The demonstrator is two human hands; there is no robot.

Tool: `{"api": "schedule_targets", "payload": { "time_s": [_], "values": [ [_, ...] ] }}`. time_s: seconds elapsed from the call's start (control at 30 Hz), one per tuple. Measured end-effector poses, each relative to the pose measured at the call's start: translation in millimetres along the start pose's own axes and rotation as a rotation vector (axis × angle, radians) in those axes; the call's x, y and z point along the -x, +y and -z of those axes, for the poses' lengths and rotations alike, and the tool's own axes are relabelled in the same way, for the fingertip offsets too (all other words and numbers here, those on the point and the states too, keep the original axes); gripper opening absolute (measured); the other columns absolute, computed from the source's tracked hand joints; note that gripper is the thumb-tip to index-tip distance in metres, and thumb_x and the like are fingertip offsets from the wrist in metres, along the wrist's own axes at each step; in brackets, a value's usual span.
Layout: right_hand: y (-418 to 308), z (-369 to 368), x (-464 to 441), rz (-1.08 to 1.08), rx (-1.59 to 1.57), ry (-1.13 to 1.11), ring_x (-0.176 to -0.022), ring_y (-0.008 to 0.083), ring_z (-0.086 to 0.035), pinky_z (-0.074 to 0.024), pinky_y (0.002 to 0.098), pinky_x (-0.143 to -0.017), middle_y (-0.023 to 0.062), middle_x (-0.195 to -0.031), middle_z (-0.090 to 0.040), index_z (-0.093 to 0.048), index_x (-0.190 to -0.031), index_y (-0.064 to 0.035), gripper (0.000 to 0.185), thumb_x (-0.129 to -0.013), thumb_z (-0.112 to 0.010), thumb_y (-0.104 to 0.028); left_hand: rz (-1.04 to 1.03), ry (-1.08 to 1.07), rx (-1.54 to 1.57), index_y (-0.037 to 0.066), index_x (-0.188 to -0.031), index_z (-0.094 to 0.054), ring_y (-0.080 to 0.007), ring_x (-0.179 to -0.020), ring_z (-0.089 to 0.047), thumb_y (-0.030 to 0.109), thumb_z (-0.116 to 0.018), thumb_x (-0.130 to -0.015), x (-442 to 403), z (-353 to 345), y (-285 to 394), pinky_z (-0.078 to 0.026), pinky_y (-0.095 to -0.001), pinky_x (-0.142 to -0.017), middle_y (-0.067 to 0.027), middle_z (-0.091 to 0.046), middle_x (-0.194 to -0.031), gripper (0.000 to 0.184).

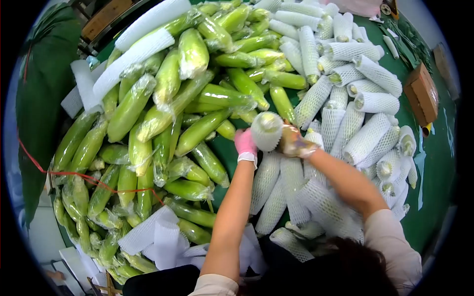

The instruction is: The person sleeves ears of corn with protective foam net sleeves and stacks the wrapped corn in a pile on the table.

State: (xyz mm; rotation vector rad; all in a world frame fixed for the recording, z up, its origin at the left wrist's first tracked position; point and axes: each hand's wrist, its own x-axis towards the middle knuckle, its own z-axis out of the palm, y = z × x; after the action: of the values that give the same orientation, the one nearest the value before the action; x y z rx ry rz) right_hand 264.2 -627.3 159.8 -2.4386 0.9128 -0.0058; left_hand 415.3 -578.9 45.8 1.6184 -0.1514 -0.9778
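Note:
Near the middle of the view, a vegetable in a white foam net sleeve (267, 131) stands end-on between my two hands. My left hand (245, 143), in a pink and white glove, grips its left side. On its right side my right hand (296, 142), in a stained glove, is closed around it. To the left lies a large pile of green vegetables in clear plastic film (203, 130). To the right are many pieces in white foam net sleeves (363, 140). Loose white foam sleeves (160, 237) lie at the lower left.
A green table surface (428, 172) shows at the right, with a brown cardboard box (420, 93) near its edge. Red string (94, 178) crosses the left pile. Long foam sleeves (133, 61) rest on top at the upper left. Large green leaves (47, 98) hang at the far left.

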Motion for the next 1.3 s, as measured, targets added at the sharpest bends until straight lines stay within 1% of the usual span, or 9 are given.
{"api": "schedule_targets", "payload": {
  "time_s": [0.13, 0.23, 0.47, 0.53, 0.63, 0.8, 0.87, 1.0, 1.3],
  "values": [
    [-46.5, 77.9, 57.7, 0.044, -0.582, -0.042, -0.116, 0.0265, -0.049, -0.0364, 0.0332, -0.102, 0.0158, -0.125, -0.05, -0.032, -0.136, -0.0039, 0.094, -0.057, -0.081, -0.018, 0.362, -0.448, 0.951, 0.007, -0.098, -0.062, -0.0228, -0.086, -0.06, 0.022, -0.046, -0.092, 63.8, -7.6, 27.8, -0.048, -0.0311, -0.08, -0.0085, -0.065, -0.099, 0.023],
    [-62.0, 146.4, 142.6, -0.094, -0.247, 0.042, -0.109, 0.0283, -0.054, -0.0392, 0.0345, -0.098, 0.0158, -0.117, -0.056, -0.039, -0.131, -0.0017, 0.088, -0.054, -0.078, -0.021, -0.523, -0.659, -0.083, 0.004, -0.091, -0.062, -0.031, -0.088, -0.061, 0.035, -0.055, -0.082, 144.9, -8.1, 65.1, -0.048, -0.0388, -0.081, -0.0144, -0.065, -0.094, 0.034],
    [-41.8, 148.4, 340.5, -0.691, 0.494, -0.057, -0.108, 0.0394, -0.051, -0.041, 0.0406, -0.095, 0.0229, -0.123, -0.049, -0.028, -0.137, 0.0029, 0.094, -0.061, -0.076, -0.023, -0.054, -1.116, -1.727, 0.003, -0.097, -0.06, -0.0302, -0.078, -0.062, 0.052, -0.055, -0.08, 176.4, 128.2, 126.2, -0.047, -0.0404, -0.077, -0.0142, -0.064, -0.075, 0.053],
    [-24.6, 126.0, 351.7, -0.812, 0.702, -0.178, -0.118, 0.0391, -0.042, -0.0364, 0.0406, -0.099, 0.0238, -0.129, -0.042, -0.025, -0.138, 0.0034, 0.091, -0.068, -0.073, -0.03, -0.357, -1.29, -1.597, 0.008, -0.108, -0.059, -0.0324, -0.081, -0.062, 0.046, -0.058, -0.078, 185.4, 171.3, 66.6, -0.047, -0.0418, -0.079, -0.0141, -0.065, -0.082, 0.048],
    [-47.3, 148.9, 301.8, -0.501, 0.847, 0.126, -0.115, 0.0383, -0.046, -0.0385, 0.0422, -0.097, 0.0237, -0.129, -0.043, -0.036, -0.133, 0.0008, 0.066, -0.078, -0.06, -0.027, 0.018, -1.386, -1.502, 0.007, -0.104, -0.061, -0.0361, -0.086, -0.059, 0.027, -0.062, -0.073, 194.9, 187.1, 50.1, -0.047, -0.0411, -0.077, -0.0165, -0.062, -0.091, 0.037],
    [-112.5, 126.9, 190.4, 0.107, -0.273, -0.054, -0.108, 0.0338, -0.052, -0.0431, 0.0407, -0.092, 0.0199, -0.121, -0.05, -0.041, -0.127, 0.0007, 0.074, -0.062, -0.075, 0.001, -0.277, -1.21, -1.157, 0.003, -0.1, -0.058, -0.0266, -0.084, -0.06, 0.011, -0.062, -0.072, 179.1, 142.2, 157.7, -0.048, -0.0343, -0.075, -0.0134, -0.061, -0.086, 0.029],
    [-134.7, 103.5, 144.3, 0.122, -0.353, -0.227, -0.113, 0.0383, -0.049, -0.0413, 0.0456, -0.094, 0.0251, -0.127, -0.045, -0.029, -0.136, 0.0002, 0.073, -0.081, -0.065, -0.032, -0.199, -1.182, -0.856, 0.002, -0.104, -0.055, -0.0175, -0.087, -0.057, 0.008, -0.065, -0.072, 174.5, 125.5, 195.5, -0.046, -0.0303, -0.08, -0.0074, -0.06, -0.089, 0.034],
    [-119.4, 61.3, 68.6, 0.367, -0.526, 0.275, -0.117, 0.0345, -0.048, -0.0377, 0.0375, -0.099, 0.0239, -0.127, -0.046, -0.031, -0.134, 0.0019, 0.073, -0.08, -0.068, -0.029, -0.224, -0.833, -0.383, 0.0, -0.114, -0.053, -0.013, -0.097, -0.056, 0.015, -0.065, -0.08, 153.5, 89.2, 214.2, -0.045, -0.0267, -0.087, -0.0069, -0.06, -0.104, 0.039],
    [-18.7, 53.1, 1.9, -0.031, -1.56, 0.268, -0.087, 0.009, -0.05, -0.0413, 0.0228, -0.079, -0.002, -0.089, -0.053, -0.056, -0.097, -0.001, 0.022, -0.085, -0.065, -0.018, -0.06, -0.841, 0.529, 0.001, -0.121, -0.052, -0.0143, -0.09, -0.06, 0.014, -0.05, -0.092, 86.7, -15.2, 125.0, -0.049, -0.027, -0.079, -0.0069, -0.062, -0.105, 0.032]
  ]
}}
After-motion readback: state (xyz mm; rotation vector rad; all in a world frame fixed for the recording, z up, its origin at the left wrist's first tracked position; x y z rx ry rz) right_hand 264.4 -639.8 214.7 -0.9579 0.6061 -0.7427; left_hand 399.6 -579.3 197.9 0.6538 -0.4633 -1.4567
